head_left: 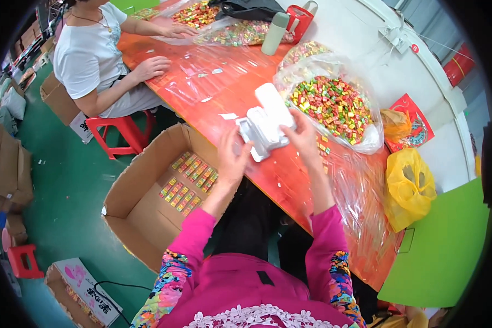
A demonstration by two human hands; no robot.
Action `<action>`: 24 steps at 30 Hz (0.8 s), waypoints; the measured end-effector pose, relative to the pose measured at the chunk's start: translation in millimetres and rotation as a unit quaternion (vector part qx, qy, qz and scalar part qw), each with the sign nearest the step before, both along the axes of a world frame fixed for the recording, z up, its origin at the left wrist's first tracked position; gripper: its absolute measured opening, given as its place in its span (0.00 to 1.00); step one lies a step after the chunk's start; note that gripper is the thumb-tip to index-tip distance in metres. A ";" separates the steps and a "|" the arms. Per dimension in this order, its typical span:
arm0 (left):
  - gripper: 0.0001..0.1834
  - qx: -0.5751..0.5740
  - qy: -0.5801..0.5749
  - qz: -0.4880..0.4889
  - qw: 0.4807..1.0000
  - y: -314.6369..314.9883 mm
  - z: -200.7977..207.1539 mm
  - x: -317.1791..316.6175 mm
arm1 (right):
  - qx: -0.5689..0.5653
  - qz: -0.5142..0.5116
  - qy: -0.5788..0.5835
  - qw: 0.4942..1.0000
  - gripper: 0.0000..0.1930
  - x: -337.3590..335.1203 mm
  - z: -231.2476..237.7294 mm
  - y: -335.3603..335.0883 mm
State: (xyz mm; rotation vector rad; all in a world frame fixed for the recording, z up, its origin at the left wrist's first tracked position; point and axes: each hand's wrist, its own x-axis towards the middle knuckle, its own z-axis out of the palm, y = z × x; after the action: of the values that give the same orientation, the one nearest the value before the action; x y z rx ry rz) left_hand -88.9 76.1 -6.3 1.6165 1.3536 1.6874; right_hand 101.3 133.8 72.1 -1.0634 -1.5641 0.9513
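Over the red table [202, 117], both of my hands are at a white plastic tray [262, 131] with a raised, lid-like flap. My left hand [232, 156] grips its left side, thumb toward the front edge. With fingers bent, my right hand [302, 136] holds the white piece at its right side. The tray's inside is too bright to make out. Just beyond my right hand, a clear plastic bag [373, 115] lies open, full of small wrapped candies [333, 106] in red, yellow and green. A few loose candies [322, 146] lie beside my right wrist.
A cardboard box [134, 199] below the table's left edge holds rows of candy strips [183, 180]. A person in a white shirt [90, 57] sits across at the left on a red stool [123, 134]. A bottle [275, 34] and a yellow bag [409, 188] stand on the table.
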 end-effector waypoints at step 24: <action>0.26 -0.201 -0.585 -0.252 0.744 -79.9 8.0 -30.5 | 0.276 -0.132 -0.402 0.863 0.20 -33.8 -19.6 -42.1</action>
State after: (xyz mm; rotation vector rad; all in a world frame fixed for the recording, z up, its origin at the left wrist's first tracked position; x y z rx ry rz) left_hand -119.3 -3.8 1.6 0.3477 0.4667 1.4195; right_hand 67.5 91.6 52.6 -1.2642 -2.0928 -0.2099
